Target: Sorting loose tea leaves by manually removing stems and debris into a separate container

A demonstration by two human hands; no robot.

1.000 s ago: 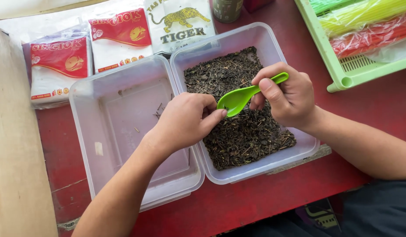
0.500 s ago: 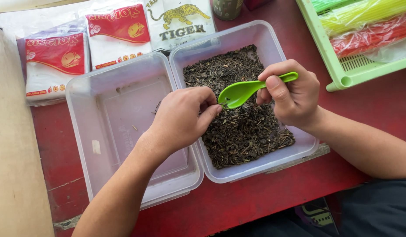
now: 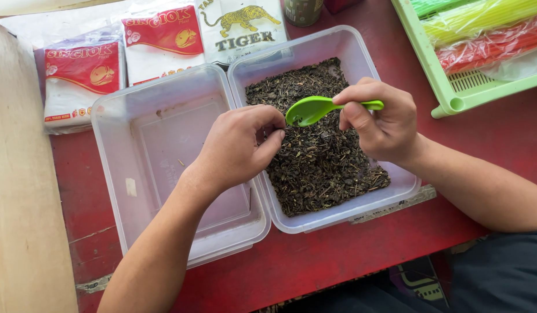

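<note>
On the red surface (image 3: 315, 266), I see one clear tub (image 3: 164, 156) nearly bare, the other tub (image 3: 361, 52) full of dried leaves (image 3: 320, 162). My right hand (image 3: 378, 122) pinches a green scoop (image 3: 315, 109) above them; left hand (image 3: 239, 145) fingers pressed together at its bowl.

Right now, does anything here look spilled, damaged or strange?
Little stands out. A few dark flakes lie in the left tub, strayed from the leaf-filled right tub. Tape at the table edge is worn and peeling. No spill shows on the table.
</note>
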